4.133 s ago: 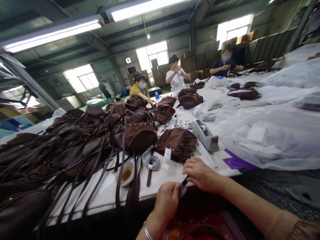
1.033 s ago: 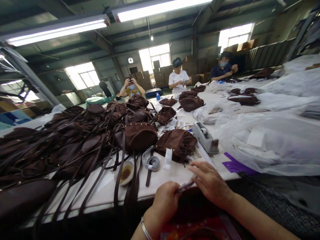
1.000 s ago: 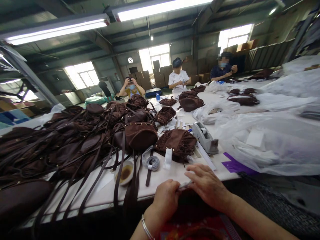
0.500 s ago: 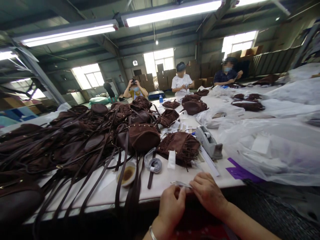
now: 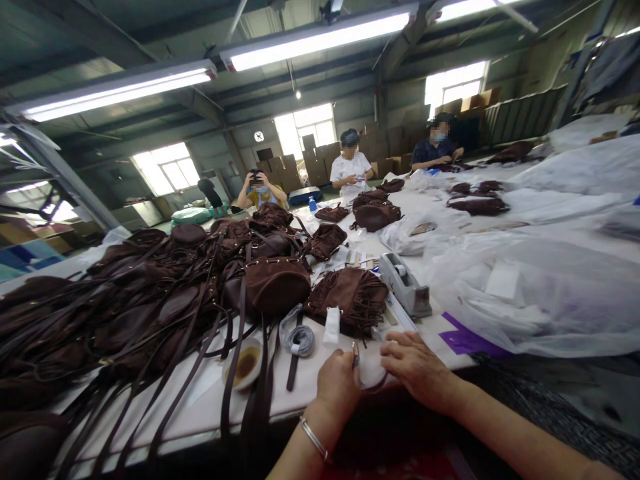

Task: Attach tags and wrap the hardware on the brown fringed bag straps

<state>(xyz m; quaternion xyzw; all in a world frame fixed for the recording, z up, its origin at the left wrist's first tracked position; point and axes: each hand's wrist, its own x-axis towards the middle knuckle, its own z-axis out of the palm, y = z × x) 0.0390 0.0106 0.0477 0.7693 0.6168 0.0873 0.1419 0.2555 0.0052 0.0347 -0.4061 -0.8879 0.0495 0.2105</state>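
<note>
Now left hand (image 5: pixel 339 385) grip pinches strap end (image 5: pixel 355 352) upright, lifted since a moment ago; right hand (image 5: pixel 415 367) presses clear wrap (image 5: pixel 371 373) on tabletop (image 5: pixel 310 375), grip state unclear

The left hand (image 5: pixel 337 385) closes over most of a small metal-tipped piece (image 5: pixel 355 352) (too small to identify). At its 3 o'clock, the right hand (image 5: pixel 417 370) hides whatever its fingers press. At 8 o'clock, a dark bag (image 5: pixel 25 443) is cut off by the corner.
</note>
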